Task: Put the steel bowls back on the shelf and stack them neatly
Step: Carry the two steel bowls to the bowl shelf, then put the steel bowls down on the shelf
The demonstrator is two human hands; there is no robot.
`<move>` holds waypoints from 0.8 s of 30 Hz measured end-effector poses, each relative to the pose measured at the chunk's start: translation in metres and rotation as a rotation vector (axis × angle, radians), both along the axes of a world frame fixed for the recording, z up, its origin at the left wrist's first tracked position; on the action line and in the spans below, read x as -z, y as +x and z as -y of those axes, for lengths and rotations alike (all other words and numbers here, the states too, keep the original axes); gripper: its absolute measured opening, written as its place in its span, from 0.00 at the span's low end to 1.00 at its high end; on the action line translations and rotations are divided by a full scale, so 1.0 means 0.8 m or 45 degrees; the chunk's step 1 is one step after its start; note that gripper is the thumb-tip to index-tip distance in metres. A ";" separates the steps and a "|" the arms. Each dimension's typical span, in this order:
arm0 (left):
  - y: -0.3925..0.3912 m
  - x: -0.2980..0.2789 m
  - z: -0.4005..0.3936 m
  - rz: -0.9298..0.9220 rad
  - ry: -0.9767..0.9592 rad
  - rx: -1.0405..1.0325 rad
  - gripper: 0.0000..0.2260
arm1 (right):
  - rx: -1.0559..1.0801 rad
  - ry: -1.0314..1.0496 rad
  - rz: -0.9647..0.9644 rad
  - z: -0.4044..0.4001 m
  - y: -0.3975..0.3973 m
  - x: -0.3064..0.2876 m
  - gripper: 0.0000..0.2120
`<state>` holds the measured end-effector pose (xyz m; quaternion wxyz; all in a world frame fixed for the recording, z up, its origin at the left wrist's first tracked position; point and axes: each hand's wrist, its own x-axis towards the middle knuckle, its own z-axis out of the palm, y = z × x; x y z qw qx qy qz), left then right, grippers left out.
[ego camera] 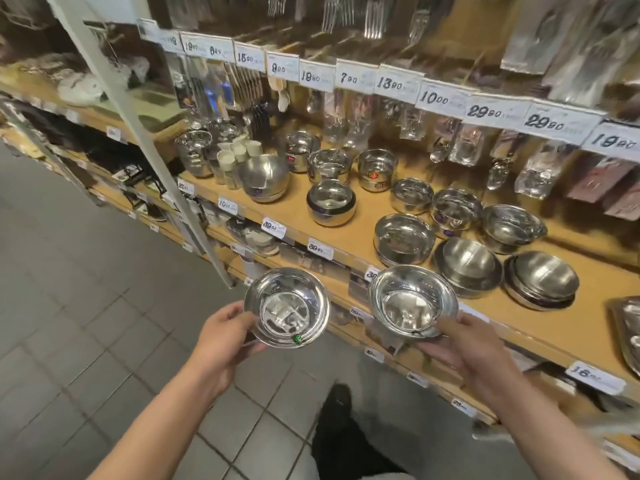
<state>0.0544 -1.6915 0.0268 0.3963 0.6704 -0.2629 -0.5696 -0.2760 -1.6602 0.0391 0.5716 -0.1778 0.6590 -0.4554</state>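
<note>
Now holding two steel bowls above the tiled floor [86, 306], short of the wooden shelf [346, 230] — left bowl [287, 308] gripped by left hand [221, 344], thumb on near rim, fingers curled beneath; right bowl [412, 301] gripped likewise by right hand [467, 348]. Stacked bowls [467, 266] on shelf beyond.

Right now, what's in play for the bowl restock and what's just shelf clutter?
In play:
- left hand gripping a steel bowl
- right hand gripping a second steel bowl
- bowl stacks on the wooden shelf

Clutter:
- white cups
- hanging cutlery packs
- price tags
- shoe on the tiled floor
</note>
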 end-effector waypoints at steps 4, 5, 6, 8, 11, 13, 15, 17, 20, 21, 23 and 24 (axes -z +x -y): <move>0.007 0.008 0.093 0.028 0.040 0.080 0.07 | 0.069 -0.046 0.055 0.090 0.011 0.010 0.06; 0.007 0.009 0.117 0.033 0.052 0.094 0.06 | 0.082 -0.051 0.053 0.110 0.011 0.012 0.09; 0.007 0.010 0.139 0.034 0.066 0.113 0.06 | 0.099 -0.054 0.061 0.128 0.011 0.014 0.10; 0.006 0.013 0.179 0.027 0.085 0.158 0.06 | 0.131 -0.052 0.062 0.161 0.015 0.017 0.05; 0.000 0.022 0.232 0.030 0.088 0.244 0.07 | 0.174 -0.025 0.043 0.203 0.024 0.021 0.04; -0.008 0.030 0.258 0.013 0.106 0.311 0.08 | 0.217 -0.014 0.049 0.219 0.029 0.020 0.04; -0.020 0.040 0.283 -0.025 0.132 0.427 0.12 | 0.290 0.007 0.065 0.229 0.034 0.020 0.04; -0.031 0.056 0.308 -0.047 0.172 0.519 0.09 | 0.401 0.037 0.052 0.236 0.039 0.020 0.04; -0.044 0.083 0.341 -0.042 0.219 0.602 0.07 | 0.574 0.047 0.010 0.239 0.047 0.023 0.08; -0.047 0.090 0.349 -0.044 0.233 0.647 0.08 | 0.621 0.039 -0.001 0.238 0.050 0.023 0.08; -0.050 0.100 0.363 -0.076 0.248 0.777 0.10 | 0.705 0.010 -0.013 0.236 0.060 0.024 0.08; -0.051 0.102 0.367 -0.098 0.255 0.836 0.11 | 0.738 0.004 -0.021 0.234 0.067 0.026 0.08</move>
